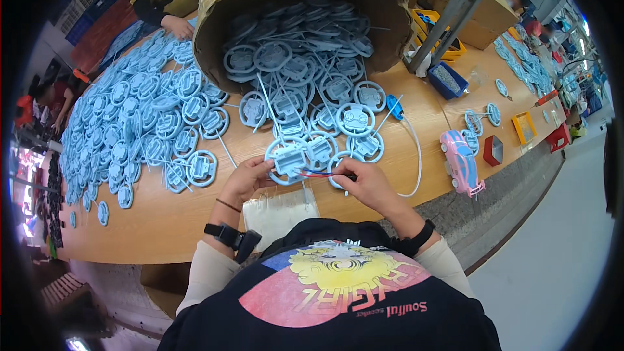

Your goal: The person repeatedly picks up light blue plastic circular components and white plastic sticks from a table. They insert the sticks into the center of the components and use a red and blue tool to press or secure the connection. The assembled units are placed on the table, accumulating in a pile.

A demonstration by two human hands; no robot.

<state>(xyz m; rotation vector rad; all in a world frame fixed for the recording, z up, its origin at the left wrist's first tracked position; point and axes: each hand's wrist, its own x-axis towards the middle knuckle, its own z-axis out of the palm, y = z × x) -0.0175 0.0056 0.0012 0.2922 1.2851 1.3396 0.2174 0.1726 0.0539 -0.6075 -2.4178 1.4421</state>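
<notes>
My left hand [246, 181] grips the rim of a light blue toy steering wheel [288, 158], its boxy centre facing up. The fingers of my right hand [367, 183] are pinched on thin red and blue wires [317, 173] that reach across to this wheel. Just beyond my hands lie more light blue steering wheels [355, 119] with thin rods, some overlapping. A blue plug-like piece [394, 106] with a white cable [418, 156] rests right of them. Under my wrists is a clear plastic sheet [281, 213].
A large cardboard box [207, 45] lies open towards me, full of wheels. More wheels [123, 117] heap at left, near another person's hand [177, 26]. At right are a pink toy car [461, 161], a blue bin [448, 80], a yellow tray [524, 127] and a metal post [455, 16].
</notes>
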